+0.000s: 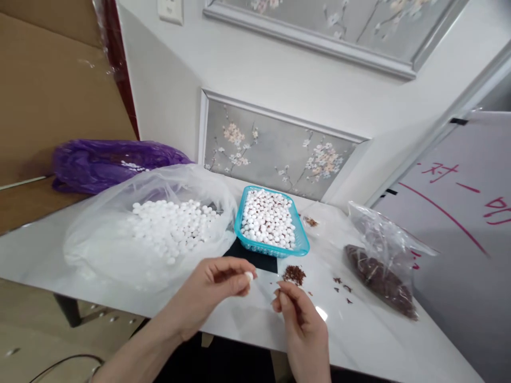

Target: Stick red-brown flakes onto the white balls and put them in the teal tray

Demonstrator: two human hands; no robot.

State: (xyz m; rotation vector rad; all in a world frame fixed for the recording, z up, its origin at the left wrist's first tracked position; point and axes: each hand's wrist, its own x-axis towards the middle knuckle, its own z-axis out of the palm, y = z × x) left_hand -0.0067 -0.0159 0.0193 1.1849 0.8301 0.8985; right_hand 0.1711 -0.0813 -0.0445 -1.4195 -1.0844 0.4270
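Observation:
My left hand (221,282) pinches a small white ball (249,276) between thumb and fingertips above the table. Close by on the right, my right hand (301,316) has its thumb and fingers pressed together; anything between them is too small to make out. Just beyond it lies a little heap of reddish-brown bits (294,274). Behind both hands stands a blue plastic basket (263,249), filled with white balls (268,215) that have brown specks among them. A translucent plastic bag (96,234) on the left lies open around many loose white balls (171,226).
A purple plastic bag (91,167) lies behind the translucent one, near cardboard (51,96). To the right sit scattered dark bits (346,289) and a clear bag of dark brown material (383,282). A whiteboard (451,234) stands along the right side of the white table (367,340).

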